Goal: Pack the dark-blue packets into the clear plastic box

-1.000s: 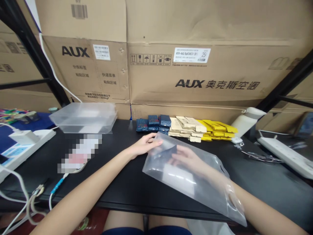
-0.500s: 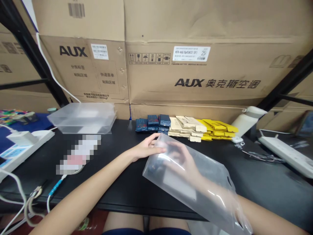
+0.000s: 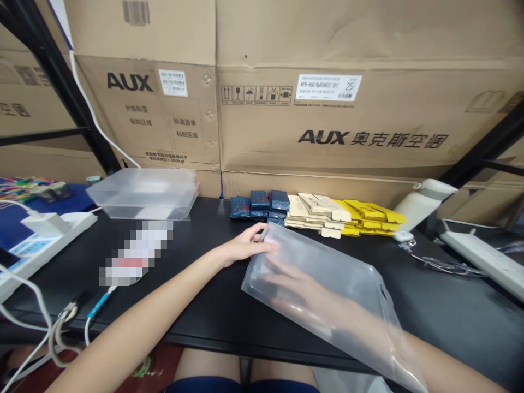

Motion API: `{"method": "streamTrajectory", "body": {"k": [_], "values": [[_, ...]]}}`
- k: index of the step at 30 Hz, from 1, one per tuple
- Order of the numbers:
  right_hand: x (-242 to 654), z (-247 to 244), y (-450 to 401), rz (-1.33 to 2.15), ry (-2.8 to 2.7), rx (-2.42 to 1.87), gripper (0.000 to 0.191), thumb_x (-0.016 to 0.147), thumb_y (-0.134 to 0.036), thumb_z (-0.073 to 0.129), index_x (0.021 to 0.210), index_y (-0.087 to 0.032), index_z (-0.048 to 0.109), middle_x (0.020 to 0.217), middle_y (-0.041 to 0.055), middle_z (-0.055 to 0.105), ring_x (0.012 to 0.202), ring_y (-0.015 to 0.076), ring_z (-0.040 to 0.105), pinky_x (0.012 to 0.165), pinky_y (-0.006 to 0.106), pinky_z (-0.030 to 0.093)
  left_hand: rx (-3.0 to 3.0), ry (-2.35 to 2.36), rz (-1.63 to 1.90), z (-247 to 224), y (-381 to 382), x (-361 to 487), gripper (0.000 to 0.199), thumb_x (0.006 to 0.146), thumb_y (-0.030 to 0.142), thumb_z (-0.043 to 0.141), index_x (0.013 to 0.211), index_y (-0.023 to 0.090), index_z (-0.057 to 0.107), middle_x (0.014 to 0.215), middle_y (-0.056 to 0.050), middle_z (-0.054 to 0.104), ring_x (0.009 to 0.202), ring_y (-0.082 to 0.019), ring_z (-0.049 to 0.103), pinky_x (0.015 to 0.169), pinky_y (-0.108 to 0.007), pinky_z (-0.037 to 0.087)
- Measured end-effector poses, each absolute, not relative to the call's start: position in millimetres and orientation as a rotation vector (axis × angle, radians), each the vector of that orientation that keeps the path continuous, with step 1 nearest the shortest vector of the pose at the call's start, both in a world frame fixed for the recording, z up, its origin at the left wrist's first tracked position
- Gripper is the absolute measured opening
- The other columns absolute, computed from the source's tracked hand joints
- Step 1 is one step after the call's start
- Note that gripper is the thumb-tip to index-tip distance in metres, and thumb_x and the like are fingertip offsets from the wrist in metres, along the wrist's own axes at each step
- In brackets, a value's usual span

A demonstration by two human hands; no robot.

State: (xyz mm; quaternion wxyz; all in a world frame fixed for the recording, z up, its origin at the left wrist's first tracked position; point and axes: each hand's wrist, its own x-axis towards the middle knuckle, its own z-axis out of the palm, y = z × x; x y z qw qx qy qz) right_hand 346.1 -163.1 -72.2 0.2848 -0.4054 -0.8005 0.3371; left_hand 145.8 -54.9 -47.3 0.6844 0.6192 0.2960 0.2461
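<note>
- A white power strip [image 3: 49, 246] lies at the left of the desk [image 3: 213, 316].
- Clear plastic trays [image 3: 143, 191] sit near the back.
- The left hand [image 3: 248, 243] pinches the clear bag [image 3: 327, 259] at its upper left corner.
- Dark blue packets [image 3: 259, 201] are piled behind that hand.
- The right hand [image 3: 301, 289] is inside the bag, fingers apart; the bag slants over the desk.
- Cream packets [image 3: 315, 212], then yellow packets [image 3: 370, 213], adjoin the blue.
</note>
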Motion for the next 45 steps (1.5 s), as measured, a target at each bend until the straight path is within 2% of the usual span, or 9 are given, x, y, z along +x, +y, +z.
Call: {"method": "streamTrajectory", "body": {"k": [4, 8, 11, 17, 21, 24, 29, 36, 45], "values": [[351.0, -66.4, -153.0, 0.659, -2.241, -1.000, 0.050, 0.089, -0.028, 0.063, 0.137, -0.037, 0.053, 0.145, 0.0015, 0.052, 0.134, 0.0279, 0.048, 0.115, 0.048, 0.036, 1.482, 0.684, 0.490, -41.2, -47.2, 133.5, 0.048, 0.070, 0.038, 0.079, 0.108, 0.022, 0.055, 0.101, -0.004, 0.070, 0.095, -0.020, 0.067, 0.085, -0.032, 0.049], [362.1, -59.1, -141.0, 0.669, -1.998, -1.103, 0.027, 0.090, -0.030, 0.061, 0.116, -0.028, 0.069, 0.125, 0.0059, 0.068, 0.118, 0.0261, 0.062, 0.107, 0.050, 0.044, 1.584, 0.747, 0.407, -33.9, -32.2, 109.5, 0.047, 0.072, 0.042, 0.076, 0.109, 0.022, 0.054, 0.101, -0.005, 0.071, 0.094, -0.019, 0.067, 0.082, -0.030, 0.049], [373.0, -55.9, -130.9, 0.764, -1.538, -1.192, 0.023, 0.085, -0.035, 0.066, 0.102, -0.021, 0.072, 0.095, 0.0063, 0.076, 0.084, 0.0218, 0.072, 0.087, 0.044, 0.057, 1.618, 0.806, 0.323, -31.4, -21.9, 95.0, 0.048, 0.072, 0.047, 0.075, 0.108, 0.023, 0.054, 0.099, -0.005, 0.070, 0.094, -0.019, 0.066, 0.076, -0.028, 0.048], [387.5, -53.6, -117.0, 0.862, -0.701, -1.184, 0.002, 0.073, -0.017, 0.067, 0.073, -0.016, 0.066, 0.058, 0.0000, 0.064, 0.047, 0.0116, 0.058, 0.045, 0.023, 0.052, 1.665, 0.886, 0.321, -30.2, -18.4, 90.4, 0.048, 0.070, 0.049, 0.075, 0.105, 0.022, 0.057, 0.100, -0.004, 0.067, 0.095, -0.018, 0.063, 0.070, -0.024, 0.047], [403.5, -53.3, -110.3, 0.904, -0.487, -1.114, 0.019, 0.080, -0.013, 0.052, 0.063, -0.020, 0.045, 0.040, -0.0109, 0.031, 0.031, 0.0049, 0.031, 0.031, 0.017, 0.034, 1.784, 0.844, 0.376, -33.4, -15.2, 89.9, 0.042, 0.071, 0.050, 0.074, 0.098, 0.020, 0.062, 0.095, -0.003, 0.066, 0.093, -0.018, 0.062, 0.073, -0.026, 0.048], [416.9, -54.9, -104.5, 1.073, -0.267, -1.039, 0.024, 0.082, -0.005, 0.042, 0.065, -0.021, 0.037, 0.039, -0.0121, 0.021, 0.028, 0.0040, 0.021, 0.029, 0.016, 0.023, 1.925, 0.800, 0.410, -37.7, -11.1, 89.0, 0.040, 0.071, 0.050, 0.074, 0.093, 0.018, 0.065, 0.092, -0.004, 0.066, 0.089, -0.019, 0.061, 0.077, -0.028, 0.048], [424.1, -59.6, -99.7, 1.098, -0.265, -1.033, 0.020, 0.083, -0.007, 0.045, 0.071, -0.021, 0.037, 0.043, -0.0126, 0.023, 0.031, 0.0042, 0.024, 0.030, 0.015, 0.025, 1.935, 0.829, 0.431, -39.3, -9.4, 88.9, 0.042, 0.074, 0.053, 0.070, 0.095, 0.017, 0.067, 0.091, -0.005, 0.065, 0.082, -0.017, 0.060, 0.068, -0.025, 0.049], [421.6, -58.5, -100.2, 1.103, -0.242, -1.034, 0.020, 0.083, -0.004, 0.042, 0.073, -0.020, 0.038, 0.044, -0.0125, 0.024, 0.031, 0.0036, 0.025, 0.030, 0.014, 0.025, 1.419, 0.961, 0.686, -47.3, 2.3, 92.3, 0.052, 0.084, 0.064, 0.051, 0.104, 0.017, 0.059, 0.108, -0.013, 0.067, 0.093, -0.021, 0.064, 0.058, -0.021, 0.051], [422.3, -56.8, -100.1, 1.142, -0.231, -1.040, 0.021, 0.082, -0.005, 0.045, 0.072, -0.021, 0.036, 0.045, -0.0124, 0.025, 0.031, 0.0038, 0.025, 0.029, 0.014, 0.025, 1.171, 1.024, 0.887, -53.2, 7.1, 96.6, 0.041, 0.090, 0.055, 0.048, 0.106, 0.018, 0.056, 0.111, -0.014, 0.069, 0.080, -0.019, 0.068, 0.052, -0.023, 0.052]]}}
